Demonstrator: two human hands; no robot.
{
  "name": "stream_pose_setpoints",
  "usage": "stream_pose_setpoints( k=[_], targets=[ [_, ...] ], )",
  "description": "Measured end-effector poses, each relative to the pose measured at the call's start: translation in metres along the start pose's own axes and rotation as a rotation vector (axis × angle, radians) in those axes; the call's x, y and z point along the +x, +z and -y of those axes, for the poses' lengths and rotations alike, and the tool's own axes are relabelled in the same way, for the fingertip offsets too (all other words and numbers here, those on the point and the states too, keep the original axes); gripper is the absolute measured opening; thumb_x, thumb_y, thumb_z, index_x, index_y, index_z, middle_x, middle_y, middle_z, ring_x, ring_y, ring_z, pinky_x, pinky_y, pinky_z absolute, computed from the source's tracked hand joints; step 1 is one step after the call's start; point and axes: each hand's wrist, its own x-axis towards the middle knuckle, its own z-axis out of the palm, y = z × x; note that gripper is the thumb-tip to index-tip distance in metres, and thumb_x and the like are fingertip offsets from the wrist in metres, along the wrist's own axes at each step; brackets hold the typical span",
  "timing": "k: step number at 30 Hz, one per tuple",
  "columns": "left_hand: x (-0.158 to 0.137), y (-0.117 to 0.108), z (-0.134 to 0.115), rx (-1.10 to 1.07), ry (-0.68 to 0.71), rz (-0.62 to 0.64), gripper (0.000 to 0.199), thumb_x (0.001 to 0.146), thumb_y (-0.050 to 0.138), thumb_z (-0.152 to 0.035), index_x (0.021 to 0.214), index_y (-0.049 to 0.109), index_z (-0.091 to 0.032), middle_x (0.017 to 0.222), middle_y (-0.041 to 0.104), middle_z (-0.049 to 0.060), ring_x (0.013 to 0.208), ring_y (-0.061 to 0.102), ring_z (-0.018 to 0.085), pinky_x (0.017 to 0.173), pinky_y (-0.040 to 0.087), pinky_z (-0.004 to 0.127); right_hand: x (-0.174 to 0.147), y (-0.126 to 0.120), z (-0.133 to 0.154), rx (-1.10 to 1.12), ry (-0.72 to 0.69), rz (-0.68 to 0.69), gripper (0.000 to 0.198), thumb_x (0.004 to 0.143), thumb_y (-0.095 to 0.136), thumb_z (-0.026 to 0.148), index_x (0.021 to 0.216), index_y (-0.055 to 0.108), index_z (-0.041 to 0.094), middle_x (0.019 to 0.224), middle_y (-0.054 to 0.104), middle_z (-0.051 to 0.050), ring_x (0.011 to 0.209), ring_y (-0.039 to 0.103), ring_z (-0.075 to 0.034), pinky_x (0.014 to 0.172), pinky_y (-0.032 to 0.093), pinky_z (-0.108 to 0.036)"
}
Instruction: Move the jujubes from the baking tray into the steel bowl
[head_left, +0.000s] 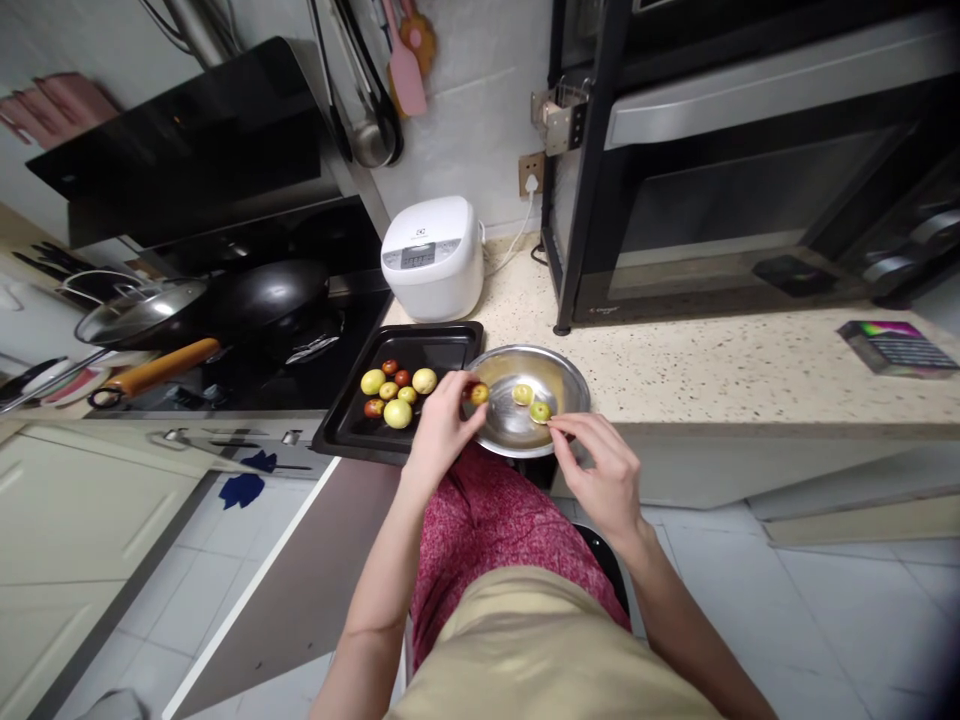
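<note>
My left hand (pixel 448 418) is closed in a pinch around a yellow-brown jujube (pixel 478 393), above the left rim of a shallow steel bowl (pixel 574 380). At the bowl's right side, the thumb and fingers of my right hand (pixel 600 452) pinch the edge of a green jujube (pixel 540 411) with a pale rim. A yellowish jujube (pixel 523 395) lies inside the bowl, close to the green one. To the left, a black baking tray (pixel 442 345) carries several jujubes (pixel 397 413), some yellow-green and some reddish brown.
Behind the tray stands a white rice cooker (pixel 433 258). A black wok (pixel 270 300) with a wooden handle rests on the stove at left. A large oven (pixel 735 210) occupies the right side of the counter, and a small dark box (pixel 896 348) lies farther right.
</note>
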Motion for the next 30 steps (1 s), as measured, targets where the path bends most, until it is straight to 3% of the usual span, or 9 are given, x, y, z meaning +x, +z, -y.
stream_pose_setpoints(
  k=[5, 9, 13, 25, 30],
  targets=[
    [0.016, 0.019, -0.018, 0.321, -0.11, 0.285, 0.019, 0.089, 0.067, -0.016, 0.107, 0.06, -0.021, 0.108, 0.072, 0.006, 0.098, 0.071, 0.023, 0.085, 0.056, 0.033, 0.0, -0.003, 0.0, -0.014, -0.043, -0.009, 0.016, 0.095, 0.063, 0.008, 0.101, 0.071, 0.021, 0.096, 0.077, -0.006, 0.089, 0.072, -0.019, 0.085, 0.058, -0.037],
    [0.027, 0.026, -0.024, 0.53, -0.145, 0.378, 0.022, 0.09, 0.066, -0.021, 0.112, 0.061, -0.022, 0.11, 0.074, 0.008, 0.1, 0.073, 0.027, 0.08, 0.055, 0.032, 0.0, -0.006, -0.002, -0.022, -0.041, -0.011, 0.018, 0.095, 0.062, 0.007, 0.101, 0.07, 0.022, 0.096, 0.077, -0.005, 0.089, 0.071, -0.019, 0.085, 0.058, -0.036],
    [0.034, 0.033, -0.024, 0.583, -0.149, 0.442, 0.024, 0.091, 0.063, -0.017, 0.114, 0.061, -0.022, 0.111, 0.075, 0.009, 0.103, 0.073, 0.026, 0.082, 0.055, 0.031, 0.0, -0.007, -0.003, -0.029, -0.036, -0.013, 0.017, 0.095, 0.062, 0.007, 0.1, 0.07, 0.022, 0.095, 0.076, -0.005, 0.089, 0.071, -0.019, 0.085, 0.057, -0.036],
    [0.027, 0.033, -0.019, 0.521, -0.132, 0.332, 0.02, 0.093, 0.06, -0.011, 0.111, 0.063, -0.02, 0.115, 0.073, 0.01, 0.103, 0.072, 0.026, 0.082, 0.058, 0.033, 0.0, -0.006, -0.008, -0.051, -0.072, -0.013, 0.017, 0.094, 0.066, 0.007, 0.101, 0.07, 0.022, 0.096, 0.077, -0.005, 0.089, 0.072, -0.019, 0.087, 0.058, -0.036],
    [0.013, 0.016, -0.013, 0.332, -0.102, 0.094, 0.014, 0.096, 0.064, -0.018, 0.109, 0.066, -0.02, 0.114, 0.073, 0.008, 0.099, 0.072, 0.025, 0.083, 0.059, 0.034, 0.0, -0.007, -0.007, -0.06, -0.096, -0.019, 0.017, 0.092, 0.067, 0.007, 0.101, 0.071, 0.021, 0.095, 0.077, -0.005, 0.088, 0.073, -0.019, 0.087, 0.058, -0.035]
  ],
)
